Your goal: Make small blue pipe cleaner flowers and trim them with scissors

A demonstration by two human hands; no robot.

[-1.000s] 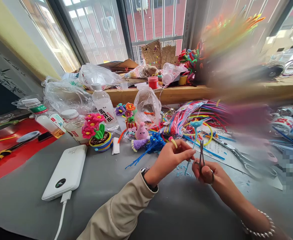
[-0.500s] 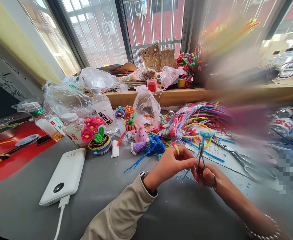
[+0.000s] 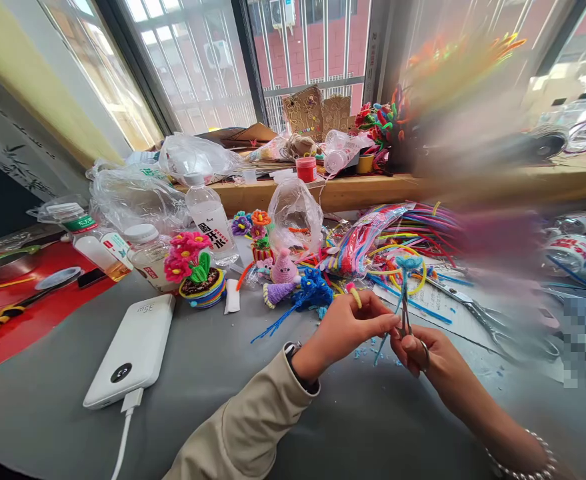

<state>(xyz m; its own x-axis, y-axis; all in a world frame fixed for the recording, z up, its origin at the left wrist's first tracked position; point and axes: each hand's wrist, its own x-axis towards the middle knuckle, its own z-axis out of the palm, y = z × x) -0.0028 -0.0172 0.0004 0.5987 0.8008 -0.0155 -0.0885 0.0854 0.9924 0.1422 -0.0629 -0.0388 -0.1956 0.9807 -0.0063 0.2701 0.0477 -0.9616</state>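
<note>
My left hand (image 3: 343,327) is closed in a pinch on a light blue pipe cleaner piece (image 3: 409,263), its fluffy top above the fingers and thin ends hanging below. My right hand (image 3: 435,353) grips a small pair of scissors (image 3: 406,308), blades pointing up along the piece's stem, almost together. Both hands meet just above the grey table. Blue fuzz clippings (image 3: 365,352) lie beneath them. A dark blue pipe cleaner piece (image 3: 313,288) with long stems rests left of my hands, beside a pink and purple knitted figure (image 3: 283,270).
Larger scissors (image 3: 477,310) lie on paper at the right. Behind are bundled pipe cleaners (image 3: 367,233). To the left stand a pink flower pot (image 3: 201,290), bottles (image 3: 210,223) and a white power bank (image 3: 130,353) with its cable. A blurred shape covers the right side.
The scissor blades have come closer together beside the light blue stem. Both hands and the piece sit slightly farther right in view, as the whole scene has shifted a little.
</note>
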